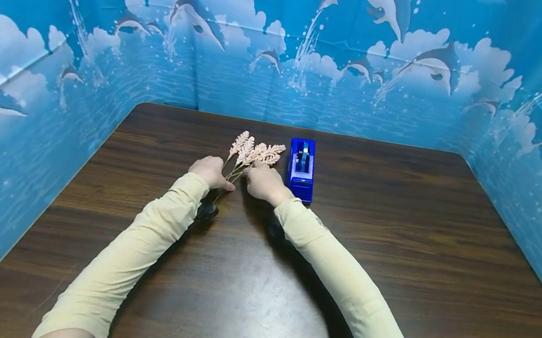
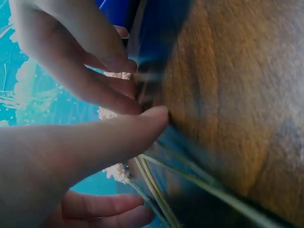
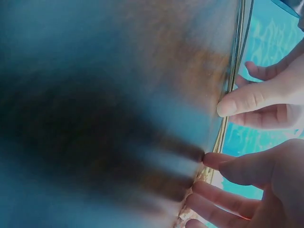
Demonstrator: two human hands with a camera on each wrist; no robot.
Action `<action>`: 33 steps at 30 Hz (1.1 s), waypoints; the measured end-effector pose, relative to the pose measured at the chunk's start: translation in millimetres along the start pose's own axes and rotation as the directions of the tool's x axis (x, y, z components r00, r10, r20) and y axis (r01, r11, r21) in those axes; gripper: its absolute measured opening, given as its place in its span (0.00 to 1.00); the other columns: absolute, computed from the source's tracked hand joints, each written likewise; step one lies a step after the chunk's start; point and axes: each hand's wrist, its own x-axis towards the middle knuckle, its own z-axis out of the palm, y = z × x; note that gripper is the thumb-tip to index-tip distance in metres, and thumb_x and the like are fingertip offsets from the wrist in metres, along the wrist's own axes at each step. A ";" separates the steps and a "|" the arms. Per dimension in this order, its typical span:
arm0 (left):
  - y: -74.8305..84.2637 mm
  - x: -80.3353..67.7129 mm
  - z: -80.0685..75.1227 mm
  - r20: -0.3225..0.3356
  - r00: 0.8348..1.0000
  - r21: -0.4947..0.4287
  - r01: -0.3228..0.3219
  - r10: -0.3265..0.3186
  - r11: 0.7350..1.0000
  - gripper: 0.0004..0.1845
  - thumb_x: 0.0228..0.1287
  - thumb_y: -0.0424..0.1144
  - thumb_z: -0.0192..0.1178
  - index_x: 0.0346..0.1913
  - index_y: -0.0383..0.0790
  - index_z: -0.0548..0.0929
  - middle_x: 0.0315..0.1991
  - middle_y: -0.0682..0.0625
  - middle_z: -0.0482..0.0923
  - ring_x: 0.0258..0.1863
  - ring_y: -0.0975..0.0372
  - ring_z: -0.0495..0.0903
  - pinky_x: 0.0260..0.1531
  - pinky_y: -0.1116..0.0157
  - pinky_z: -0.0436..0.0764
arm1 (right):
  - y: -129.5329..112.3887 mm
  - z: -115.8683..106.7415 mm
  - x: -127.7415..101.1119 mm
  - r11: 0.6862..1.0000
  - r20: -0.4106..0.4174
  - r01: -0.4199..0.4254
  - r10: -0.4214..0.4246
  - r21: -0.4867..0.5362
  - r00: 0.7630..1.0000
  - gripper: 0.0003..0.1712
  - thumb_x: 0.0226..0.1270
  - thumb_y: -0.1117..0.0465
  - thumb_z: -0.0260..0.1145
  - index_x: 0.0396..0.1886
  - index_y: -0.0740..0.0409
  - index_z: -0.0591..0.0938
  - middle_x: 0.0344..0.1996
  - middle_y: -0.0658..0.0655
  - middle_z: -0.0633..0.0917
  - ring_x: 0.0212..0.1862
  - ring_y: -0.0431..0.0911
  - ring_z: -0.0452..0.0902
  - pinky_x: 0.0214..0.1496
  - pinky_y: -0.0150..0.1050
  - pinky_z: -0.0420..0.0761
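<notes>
Right now both hands meet over a bunch of pale pink dried sprigs [image 1: 252,155] lying on the dark wooden counter [image 1: 394,255]. The left hand [image 1: 210,172] pinches the stems; the right hand [image 1: 265,182] has its fingers curled on them. Just beside sits a blue tape dispenser [image 1: 301,169], with no readable writing.

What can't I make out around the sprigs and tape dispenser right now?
- Head view: sprigs' stems hidden under left hand and right hand; grip unclear.
- Right wrist view: table blurred, dispenser out of frame.
- Left wrist view: tape dispenser cut off, blurred.
</notes>
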 end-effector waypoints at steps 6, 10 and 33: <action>1.7 4.7 -1.0 0.041 0.999 -0.048 0.005 -0.003 0.999 0.24 0.46 0.47 0.66 0.40 0.31 0.76 0.42 0.36 0.78 0.43 0.47 0.77 0.45 0.55 0.73 | -4.3 -0.3 3.2 0.999 -0.001 0.027 -0.027 0.019 1.000 0.17 0.61 0.63 0.52 0.47 0.49 0.78 0.46 0.58 0.76 0.52 0.52 0.71 0.48 0.48 0.74; -0.2 7.4 -1.1 0.081 0.997 -0.104 0.011 -0.003 0.995 0.17 0.50 0.43 0.62 0.37 0.31 0.76 0.36 0.40 0.78 0.35 0.52 0.75 0.41 0.58 0.73 | -5.8 0.4 5.7 0.997 0.056 0.029 -0.033 0.071 0.998 0.21 0.61 0.64 0.50 0.53 0.45 0.75 0.49 0.59 0.74 0.54 0.53 0.69 0.52 0.48 0.72; 22.4 2.4 -15.1 -0.149 0.988 -0.284 -0.070 0.028 0.956 0.11 0.56 0.40 0.55 0.21 0.39 0.81 0.14 0.49 0.80 0.13 0.66 0.78 0.35 0.62 0.76 | 8.7 -15.8 -1.2 0.937 -0.155 0.131 -0.084 0.324 0.984 0.14 0.65 0.62 0.51 0.47 0.56 0.78 0.37 0.54 0.83 0.37 0.45 0.76 0.46 0.38 0.74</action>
